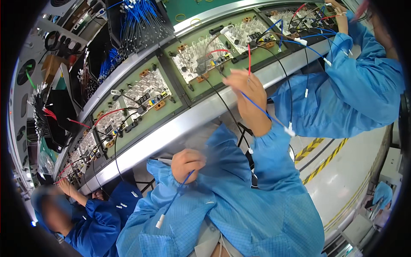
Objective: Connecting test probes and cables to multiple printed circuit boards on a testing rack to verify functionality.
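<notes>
My left hand [187,165] is closed in front of my chest around a blue wire [176,198], whose white connector [160,221] hangs down over my blue smock. Raised near the metal rail, my right hand [250,100] has its fingers bent toward a circuit board [201,58] in a green tray, slightly blurred. A second blue wire [259,108] comes out at that hand's fingers and trails past the wrist to a white connector [290,129]. A red wire [249,60] hangs at the right fingertips. The board carries clear upright parts, a brown wire and a black wire.
More boards [145,92] in frames line the metal rail [145,147], with loose wires dangling over its edge. Bundles of blue wires [143,21] stand behind. One co-worker in dark blue [96,222] sits left; another's light blue sleeve [359,81] is at right.
</notes>
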A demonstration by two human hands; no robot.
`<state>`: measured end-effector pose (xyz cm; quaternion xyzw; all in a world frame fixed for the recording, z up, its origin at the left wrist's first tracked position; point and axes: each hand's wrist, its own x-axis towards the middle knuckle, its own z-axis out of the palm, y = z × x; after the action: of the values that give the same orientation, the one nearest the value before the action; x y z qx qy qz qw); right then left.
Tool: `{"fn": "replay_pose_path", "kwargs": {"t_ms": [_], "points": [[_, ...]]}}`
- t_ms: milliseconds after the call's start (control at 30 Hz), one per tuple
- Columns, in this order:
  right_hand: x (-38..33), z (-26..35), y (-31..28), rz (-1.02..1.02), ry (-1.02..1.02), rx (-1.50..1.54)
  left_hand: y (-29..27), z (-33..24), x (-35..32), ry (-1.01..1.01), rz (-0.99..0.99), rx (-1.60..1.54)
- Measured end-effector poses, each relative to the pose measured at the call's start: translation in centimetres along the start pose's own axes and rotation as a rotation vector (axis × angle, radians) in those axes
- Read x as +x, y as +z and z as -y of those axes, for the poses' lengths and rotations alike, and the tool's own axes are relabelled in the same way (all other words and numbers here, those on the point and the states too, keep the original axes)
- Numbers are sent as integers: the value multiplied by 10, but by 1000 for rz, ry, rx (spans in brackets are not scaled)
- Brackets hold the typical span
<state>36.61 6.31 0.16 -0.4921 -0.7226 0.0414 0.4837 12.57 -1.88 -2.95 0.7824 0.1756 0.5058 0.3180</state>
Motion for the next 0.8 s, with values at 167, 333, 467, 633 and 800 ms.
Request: {"fn": "replay_pose_path", "kwargs": {"t_ms": [167, 333, 467, 633, 800], "points": [[32, -8, 28, -48, -12, -22, 2, -2, 8, -6, -37, -9], [40, -12, 30, -37, 53, -29, 4, 0, 4, -67, -37, -65], [41, -19, 36, -44, 15, -51, 2, 4, 4, -89, 27, -59], [39, -21, 40, -26, 45, -75, 2, 6, 2, -159, 7, -87], [39, -19, 41, -5, 30, -99, 3, 3, -10, -295, -76, -104]]}}
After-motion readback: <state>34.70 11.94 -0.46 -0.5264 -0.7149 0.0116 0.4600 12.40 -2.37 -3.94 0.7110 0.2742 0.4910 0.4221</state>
